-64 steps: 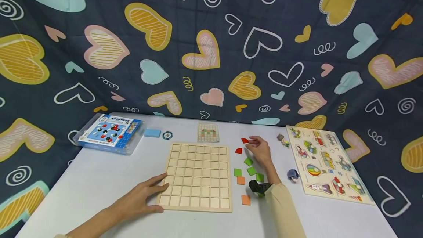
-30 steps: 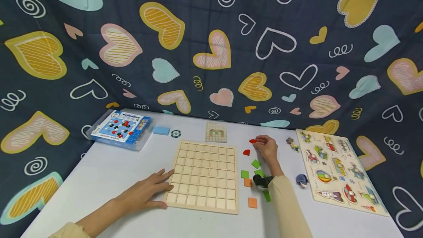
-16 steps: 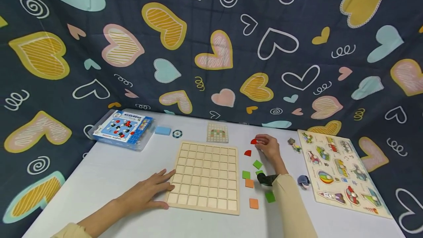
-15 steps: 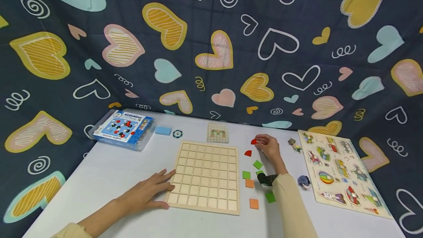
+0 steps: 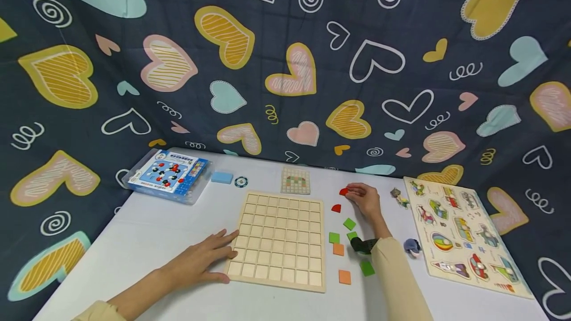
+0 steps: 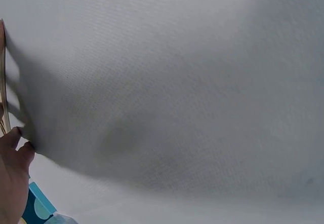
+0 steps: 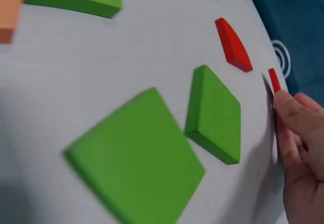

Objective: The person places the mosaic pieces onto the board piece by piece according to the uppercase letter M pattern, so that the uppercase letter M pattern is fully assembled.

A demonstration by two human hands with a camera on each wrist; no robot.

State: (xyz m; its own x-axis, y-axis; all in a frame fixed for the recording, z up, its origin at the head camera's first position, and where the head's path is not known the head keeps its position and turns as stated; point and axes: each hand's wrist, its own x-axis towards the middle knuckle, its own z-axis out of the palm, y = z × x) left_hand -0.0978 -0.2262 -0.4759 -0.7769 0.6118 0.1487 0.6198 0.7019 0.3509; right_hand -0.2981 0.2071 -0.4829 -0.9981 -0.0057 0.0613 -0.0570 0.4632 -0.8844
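A pale wooden grid board point(image 5: 278, 237) lies on the white table point(image 5: 147, 241). My left hand point(image 5: 209, 259) rests flat with straight fingers against the board's lower left edge; the left wrist view shows only its edge point(image 6: 12, 178) and bare table. My right hand point(image 5: 359, 194) is beyond the board's right side, fingers curled, pinching the edge of a small red piece point(image 5: 343, 191) that lies on the table. In the right wrist view the fingertips point(image 7: 283, 105) meet that red piece point(image 7: 274, 79). A second red piece point(image 5: 336, 208) lies just nearer.
Green squares point(image 5: 349, 224) and orange squares point(image 5: 344, 277) are scattered right of the board. A pattern card point(image 5: 295, 181), a blue block point(image 5: 221, 177), a chip point(image 5: 241, 181) and a boxed kit point(image 5: 169, 176) sit at the back. An animal peg puzzle point(image 5: 464, 234) lies far right.
The head view has drifted slightly. Both hands keep their places: the left on the board's edge, the right at the red piece.
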